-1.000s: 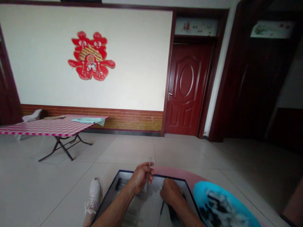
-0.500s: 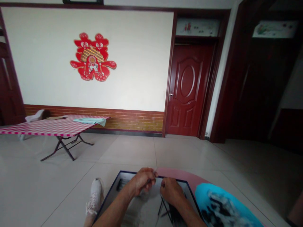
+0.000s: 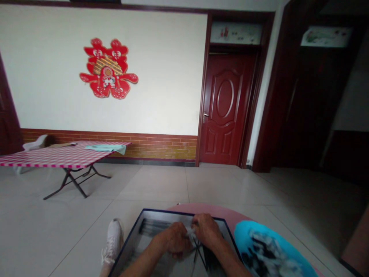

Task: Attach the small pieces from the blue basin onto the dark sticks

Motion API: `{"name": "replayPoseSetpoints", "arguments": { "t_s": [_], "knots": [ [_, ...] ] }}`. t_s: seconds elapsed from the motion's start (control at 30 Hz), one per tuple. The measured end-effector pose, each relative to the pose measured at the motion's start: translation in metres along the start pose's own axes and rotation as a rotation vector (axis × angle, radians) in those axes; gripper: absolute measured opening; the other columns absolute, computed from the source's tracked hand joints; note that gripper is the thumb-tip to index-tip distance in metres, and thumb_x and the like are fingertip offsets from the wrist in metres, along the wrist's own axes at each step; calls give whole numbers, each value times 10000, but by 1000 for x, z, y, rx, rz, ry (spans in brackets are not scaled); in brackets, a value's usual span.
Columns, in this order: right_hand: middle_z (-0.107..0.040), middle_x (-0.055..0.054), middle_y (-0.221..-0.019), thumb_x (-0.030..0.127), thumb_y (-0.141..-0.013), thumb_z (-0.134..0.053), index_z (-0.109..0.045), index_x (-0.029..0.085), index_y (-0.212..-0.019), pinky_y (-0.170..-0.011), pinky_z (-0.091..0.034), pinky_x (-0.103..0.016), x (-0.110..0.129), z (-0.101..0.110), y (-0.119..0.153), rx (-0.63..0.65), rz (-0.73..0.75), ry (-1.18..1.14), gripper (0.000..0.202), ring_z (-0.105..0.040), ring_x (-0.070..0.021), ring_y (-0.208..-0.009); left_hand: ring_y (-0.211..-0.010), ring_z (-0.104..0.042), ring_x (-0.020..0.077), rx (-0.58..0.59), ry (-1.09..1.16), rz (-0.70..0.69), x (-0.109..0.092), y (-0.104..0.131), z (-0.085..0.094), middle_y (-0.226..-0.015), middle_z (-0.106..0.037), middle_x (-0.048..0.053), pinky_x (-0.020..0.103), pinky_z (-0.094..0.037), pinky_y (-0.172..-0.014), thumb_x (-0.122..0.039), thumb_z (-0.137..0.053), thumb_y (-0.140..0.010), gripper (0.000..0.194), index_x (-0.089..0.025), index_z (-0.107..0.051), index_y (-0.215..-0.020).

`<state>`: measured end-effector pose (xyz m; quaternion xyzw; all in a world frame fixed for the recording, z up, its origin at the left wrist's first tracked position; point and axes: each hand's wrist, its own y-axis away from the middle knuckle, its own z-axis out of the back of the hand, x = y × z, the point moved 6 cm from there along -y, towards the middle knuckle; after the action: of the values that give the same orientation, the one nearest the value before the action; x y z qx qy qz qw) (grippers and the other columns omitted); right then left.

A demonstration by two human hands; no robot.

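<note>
My left hand (image 3: 176, 239) is closed, fingers curled and slightly blurred, over the middle of a shallow box (image 3: 170, 211) with a dark blue rim. Close beside it, my right hand (image 3: 206, 230) is closed too, its fingertips pinched together near the box's far side. A small whitish, see-through piece (image 3: 190, 233), perhaps plastic, shows between the two hands, held at the fingers; its exact kind cannot be made out. Below the right hand, several thin black sticks (image 3: 196, 254) lie crossed in the box. Dark strips (image 3: 152, 227) lie blurred at its far left.
Right of the box, a blue basin (image 3: 240, 231) holds black and whitish bits. Both stand by a pink round surface (image 3: 213, 209). A white shoe (image 3: 113, 238) is left of the box. A checked folding table (image 3: 63, 156) stands farther left, a red door (image 3: 227, 107) ahead.
My left hand has come down and nearer to my right hand, which has moved slightly up. The whitish piece now shows between them. The view has shifted slightly.
</note>
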<state>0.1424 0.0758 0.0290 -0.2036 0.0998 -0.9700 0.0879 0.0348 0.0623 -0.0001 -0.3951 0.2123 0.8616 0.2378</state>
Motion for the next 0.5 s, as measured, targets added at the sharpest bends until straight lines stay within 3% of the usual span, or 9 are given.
{"name": "replayPoseSetpoints", "arguments": {
  "t_s": [0.13,0.27,0.5],
  "knots": [
    [-727,-22,-754,172,-703,-517,-711,245,-693,-661,-405,-211,3,8,-3,-53,51,-64,207,-646,-149,-751,-266,-389,102,3,3,-11,1,4,3,-331,-446,-30,200,-281,-309,-247,-529,-681,310,-201,-462,-382],
    [-707,-16,-720,214,-753,-473,-691,228,-759,-605,-396,-211,7,15,-6,-120,70,-120,219,-623,-139,-679,-303,-406,106,-53,-44,-66,-3,5,1,-367,-465,-33,210,-290,-336,-247,-548,-655,254,-208,-479,-414],
    [-629,-31,-746,235,-771,-491,-619,187,-765,-618,-415,-214,17,36,-3,-379,232,-437,137,-576,-132,-666,-405,-350,101,-206,-145,-205,-17,7,3,-374,-358,-61,225,-258,-427,-252,-587,-642,271,-208,-450,-412]
  ]
}}
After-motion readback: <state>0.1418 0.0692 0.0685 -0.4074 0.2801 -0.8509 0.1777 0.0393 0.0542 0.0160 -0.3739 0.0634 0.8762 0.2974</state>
